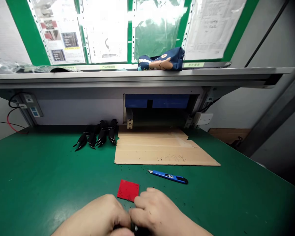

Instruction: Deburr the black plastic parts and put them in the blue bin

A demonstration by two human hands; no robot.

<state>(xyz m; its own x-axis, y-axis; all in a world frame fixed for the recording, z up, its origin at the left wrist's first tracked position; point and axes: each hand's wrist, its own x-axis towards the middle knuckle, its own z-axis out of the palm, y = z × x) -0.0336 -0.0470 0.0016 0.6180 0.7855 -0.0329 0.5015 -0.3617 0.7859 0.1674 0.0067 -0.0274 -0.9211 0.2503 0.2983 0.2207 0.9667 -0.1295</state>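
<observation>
My left hand (110, 211) and my right hand (153, 208) meet low in the view, near the table's front edge. Both have their fingers curled in around a dark, shiny black part (139, 230). Most of that part is hidden by the hands and the bottom of the picture, so its kind is unclear. Just beyond the hands lies a flat red square (128, 190) with dark marks on it; my right knuckles overlap its lower right corner in the view. A blue utility knife (167, 175) rests past my right hand, its blade tip pointing left.
A cardboard sheet (159, 152) lies in front of a dark opening with a blue panel (137, 101). Several glossy black curved pieces (102, 134) sit left of it. A shelf (88, 78) spans above, holding a blue pouch (173, 60). Black crumbs dot the green table (51, 177).
</observation>
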